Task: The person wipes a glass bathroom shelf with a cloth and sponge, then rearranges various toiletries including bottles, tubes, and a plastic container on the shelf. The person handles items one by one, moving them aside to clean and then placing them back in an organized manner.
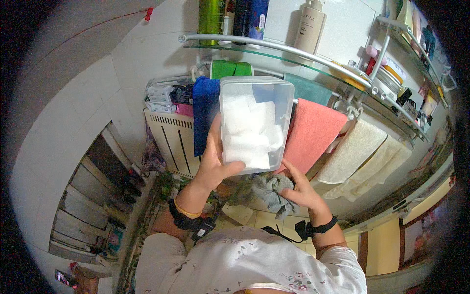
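My left hand (217,161) grips a clear plastic container (288,121) by its left side and lower corner, the thumb over the near edge. Folded white pieces of cloth or tissue (246,126) lie inside it. Below the container's lower right corner, my right hand (299,187) holds a crumpled grey cloth (273,193) between thumb and fingers. Behind the container hang a blue towel (205,110) on its left and a coral towel (315,132) on its right.
A glass shelf with a metal rail (271,42) holds a pump bottle (310,27) and several other bottles. Cream towels (352,154) hang at the right. A slotted white plastic basket (172,136) stands left, and a second shelf (404,99) at the right carries small toiletries.
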Tool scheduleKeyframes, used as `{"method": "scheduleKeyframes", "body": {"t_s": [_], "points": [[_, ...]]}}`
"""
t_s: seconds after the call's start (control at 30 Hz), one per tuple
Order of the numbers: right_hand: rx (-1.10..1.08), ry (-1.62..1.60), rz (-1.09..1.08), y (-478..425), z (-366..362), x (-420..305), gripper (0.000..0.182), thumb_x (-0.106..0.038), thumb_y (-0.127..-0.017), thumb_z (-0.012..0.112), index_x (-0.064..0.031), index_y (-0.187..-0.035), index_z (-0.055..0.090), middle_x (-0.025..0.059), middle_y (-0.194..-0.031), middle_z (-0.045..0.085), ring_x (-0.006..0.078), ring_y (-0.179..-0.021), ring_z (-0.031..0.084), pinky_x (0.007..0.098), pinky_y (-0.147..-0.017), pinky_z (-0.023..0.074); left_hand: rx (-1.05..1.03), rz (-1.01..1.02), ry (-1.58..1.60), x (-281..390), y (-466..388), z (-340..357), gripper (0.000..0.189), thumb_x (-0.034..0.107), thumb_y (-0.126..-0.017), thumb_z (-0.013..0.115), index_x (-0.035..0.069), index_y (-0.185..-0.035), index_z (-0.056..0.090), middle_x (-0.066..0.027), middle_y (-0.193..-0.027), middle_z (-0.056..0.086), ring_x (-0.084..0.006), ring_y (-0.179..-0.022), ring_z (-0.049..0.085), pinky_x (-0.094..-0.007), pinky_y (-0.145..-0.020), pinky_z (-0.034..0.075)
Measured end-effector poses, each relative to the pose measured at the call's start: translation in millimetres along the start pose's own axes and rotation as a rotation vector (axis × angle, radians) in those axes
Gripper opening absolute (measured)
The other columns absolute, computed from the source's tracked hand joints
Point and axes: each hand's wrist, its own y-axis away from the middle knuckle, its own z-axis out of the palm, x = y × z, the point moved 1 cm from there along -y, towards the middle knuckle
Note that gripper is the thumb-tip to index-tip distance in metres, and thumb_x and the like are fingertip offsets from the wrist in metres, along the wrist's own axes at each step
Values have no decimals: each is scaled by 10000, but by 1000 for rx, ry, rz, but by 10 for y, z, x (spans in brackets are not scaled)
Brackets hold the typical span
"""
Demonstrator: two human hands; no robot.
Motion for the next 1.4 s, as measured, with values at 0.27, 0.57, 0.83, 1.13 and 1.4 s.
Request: {"method": "scheduleKeyframes", "body": {"t_s": [0.27, 0.57, 0.83, 1.13, 1.4], "points": [[-37, 67, -28, 5, -113, 168, 860, -42, -630, 560, -39, -1400, 176, 129, -1396, 294, 222, -1225, 365, 339, -1020, 284, 24, -39, 70, -90, -7, 23, 997, 123, -644, 710, 85, -1416, 80, -91, -1393, 257, -229, -1289, 252, -363, -1055, 195], [-13, 107, -128, 116, -182, 111, 987, -49, -578, 573, -45, -1417, 53, 174, -1116, 539, 267, -977, 538, 352, -889, 404, 52, -210, 134, -224, -15, 137, 903, 245, -726, 637, 111, -1422, 77, -93, -1388, 273, -253, -1281, 268, -405, -1051, 205], [-13, 336, -239, 150, -251, 12, 961, -153, -636, 601, -45, -1407, 39, 238, -1083, 541, 377, -937, 566, 413, -817, 456, 60, -484, 26, 50, -106, 451, 818, 461, -790, 548, 115, -1401, 128, -125, -1290, 404, -223, -1005, 551, -284, -481, 525], [53, 493, -601, 269, -601, -389, 831, -165, -674, 580, -16, -1386, 178, 216, -1094, 540, 378, -953, 553, 420, -838, 443, 80, -300, 106, 512, -460, 263, 844, 539, -713, 574, 69, -1353, 286, -118, -1266, 436, -288, -1066, 513, -467, -881, 441], [590, 470, -536, 477, -1841, -745, 273, -133, -730, 507, -46, -968, 609, 114, -1001, 593, 250, -1004, 537, 363, -888, 415, 39, -270, -95, 1342, -907, 550, 744, 584, -804, 416, 50, -1316, 335, -150, -1186, 506, -287, -1005, 542, -402, -684, 480]]}}
